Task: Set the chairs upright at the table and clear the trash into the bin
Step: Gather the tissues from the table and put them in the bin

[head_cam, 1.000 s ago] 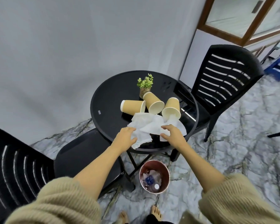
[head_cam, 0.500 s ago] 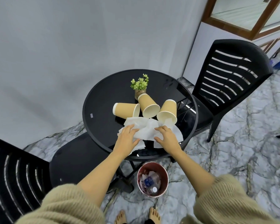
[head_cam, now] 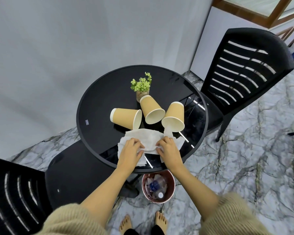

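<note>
White paper napkins [head_cam: 149, 140] lie crumpled at the near edge of the round black table [head_cam: 95, 106]. My left hand [head_cam: 130, 150] and my right hand [head_cam: 168, 149] both press on them and bunch them together. Behind the napkins lie three tan paper cups on their sides: left cup [head_cam: 126, 118], middle cup [head_cam: 152, 111], right cup [head_cam: 174, 117]. A copper-coloured bin [head_cam: 172, 181] stands on the floor under the table's near edge, with a plastic bottle [head_cam: 157, 187] and wrappers inside. Two black slatted chairs stand upright, one at the right [head_cam: 244, 65], one at the near left [head_cam: 15, 189].
A small green plant in a pot [head_cam: 142, 87] stands behind the cups. A grey wall is close behind the table. The floor is grey marble, and my bare feet [head_cam: 143, 223] are just short of the bin.
My two hands have drawn closer together on the napkins, gathering them toward the table's near edge. The view has tilted slightly.
</note>
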A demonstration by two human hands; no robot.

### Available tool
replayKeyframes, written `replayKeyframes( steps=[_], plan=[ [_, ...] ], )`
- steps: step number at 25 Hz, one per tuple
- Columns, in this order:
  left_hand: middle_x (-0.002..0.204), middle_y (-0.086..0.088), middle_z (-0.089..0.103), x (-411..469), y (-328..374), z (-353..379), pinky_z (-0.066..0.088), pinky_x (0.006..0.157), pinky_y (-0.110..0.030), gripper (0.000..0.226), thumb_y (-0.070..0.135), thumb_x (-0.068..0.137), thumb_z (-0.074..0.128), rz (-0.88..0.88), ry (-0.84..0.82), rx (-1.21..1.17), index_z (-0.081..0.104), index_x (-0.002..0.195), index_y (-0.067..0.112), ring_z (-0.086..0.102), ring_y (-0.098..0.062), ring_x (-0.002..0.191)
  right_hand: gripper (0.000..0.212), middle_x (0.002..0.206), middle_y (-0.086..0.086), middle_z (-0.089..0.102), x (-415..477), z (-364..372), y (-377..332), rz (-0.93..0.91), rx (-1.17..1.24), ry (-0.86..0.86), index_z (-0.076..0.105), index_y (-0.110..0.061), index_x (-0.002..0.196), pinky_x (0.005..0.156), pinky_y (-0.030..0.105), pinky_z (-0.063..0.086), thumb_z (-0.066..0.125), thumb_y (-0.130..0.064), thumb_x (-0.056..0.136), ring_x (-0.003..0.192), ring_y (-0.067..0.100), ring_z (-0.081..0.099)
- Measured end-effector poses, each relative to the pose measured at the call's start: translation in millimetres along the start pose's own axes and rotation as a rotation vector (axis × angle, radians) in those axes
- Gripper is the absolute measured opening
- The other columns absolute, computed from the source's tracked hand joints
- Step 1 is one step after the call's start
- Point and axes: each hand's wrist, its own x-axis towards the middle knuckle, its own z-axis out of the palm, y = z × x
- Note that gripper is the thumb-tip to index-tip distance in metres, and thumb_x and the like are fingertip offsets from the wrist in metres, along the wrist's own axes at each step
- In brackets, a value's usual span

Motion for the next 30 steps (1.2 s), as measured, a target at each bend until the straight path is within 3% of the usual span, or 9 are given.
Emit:
replayKeyframes(
  steps=[4, 7, 12, 15, 18, 22, 27, 30],
  plan=[
    [0.104, -0.006, 0.057, -5.5, 4.8, 2.7, 0.048, 0.09, -0.031, 0.013, 0.007, 0.087, 0.058, 0.018, 0.0, -0.015, 0.064, 0.099, 0.007, 0.051, -0.017, 0.102, 0.013, 0.104, 0.007, 0.056, -10.9, 4.9, -2.8, 0.026, -0.003, -0.01, 0.061, -0.005, 0.097, 0.067, 0.032, 0.046, 0.054, -0.013, 0.088, 0.1, 0.021, 0.049],
    [0.104, -0.003, 0.056, -11.6, 4.9, 3.4, 0.048, 0.086, -0.027, 0.014, 0.009, 0.088, 0.057, -0.005, -0.027, -0.015, 0.063, 0.101, 0.009, 0.05, -0.015, 0.104, 0.013, 0.103, 0.007, 0.058, -18.5, 5.6, -4.3, 0.042, 0.022, 0.002, 0.061, -0.005, 0.096, 0.07, 0.032, 0.046, 0.054, -0.01, 0.087, 0.102, 0.021, 0.049],
    [0.105, 0.0, 0.054, -25.5, 10.5, -0.8, 0.053, 0.08, -0.038, 0.015, 0.01, 0.089, 0.053, -0.054, -0.034, -0.079, 0.062, 0.101, 0.012, 0.057, -0.015, 0.098, 0.011, 0.099, 0.007, 0.057, -29.7, 3.4, -8.7, 0.096, 0.098, 0.034, 0.06, -0.006, 0.094, 0.069, 0.027, 0.042, 0.053, -0.009, 0.086, 0.097, 0.021, 0.053],
    [0.112, -0.002, 0.057, -31.3, 12.6, -1.8, 0.053, 0.084, -0.037, 0.02, 0.008, 0.089, 0.052, -0.055, -0.006, -0.118, 0.06, 0.107, 0.014, 0.056, -0.016, 0.104, 0.031, 0.106, 0.007, 0.058, -37.7, 2.2, -11.6, 0.141, 0.218, 0.049, 0.052, -0.011, 0.117, 0.078, 0.026, 0.043, 0.054, -0.008, 0.086, 0.104, 0.02, 0.052],
    [0.124, 0.0, 0.055, -36.6, 16.9, -6.2, 0.047, 0.087, -0.03, 0.04, 0.009, 0.09, 0.05, -0.09, 0.003, -0.186, 0.049, 0.128, 0.017, 0.052, -0.016, 0.114, 0.051, 0.111, 0.008, 0.056, -43.6, 0.9, -14.1, 0.186, 0.271, 0.043, 0.038, -0.014, 0.136, 0.088, 0.03, 0.043, 0.053, -0.009, 0.087, 0.108, 0.019, 0.048],
    [0.126, -0.005, 0.053, -43.1, 19.5, -2.9, 0.047, 0.093, -0.032, 0.046, 0.011, 0.09, 0.05, -0.092, -0.094, -0.088, 0.044, 0.135, 0.015, 0.051, -0.02, 0.117, 0.036, 0.11, 0.011, 0.056, -53.1, 0.9, -14.7, 0.174, 0.2, 0.051, 0.052, -0.007, 0.124, 0.084, 0.022, 0.039, 0.052, -0.008, 0.088, 0.108, 0.021, 0.05],
    [0.125, -0.003, 0.056, -61.6, 23.0, 9.8, 0.045, 0.094, -0.028, 0.033, 0.01, 0.088, 0.052, -0.052, -0.095, -0.075, 0.057, 0.121, 0.011, 0.052, -0.018, 0.113, 0.021, 0.103, 0.007, 0.056, -81.4, 4.2, -7.6, 0.172, 0.207, 0.089, 0.061, -0.004, 0.107, 0.078, 0.018, 0.035, 0.053, -0.006, 0.087, 0.097, 0.013, 0.048],
    [0.119, 0.0, 0.052, -82.3, 29.3, 20.5, 0.049, 0.079, -0.023, 0.028, 0.009, 0.088, 0.052, 0.006, -0.064, -0.104, 0.058, 0.114, 0.012, 0.051, -0.013, 0.101, 0.016, 0.095, -0.001, 0.051, -104.5, 5.6, 1.2, 0.18, 0.218, 0.126, 0.062, -0.005, 0.099, 0.075, 0.015, 0.034, 0.054, -0.004, 0.085, 0.091, 0.009, 0.043]
  ],
)
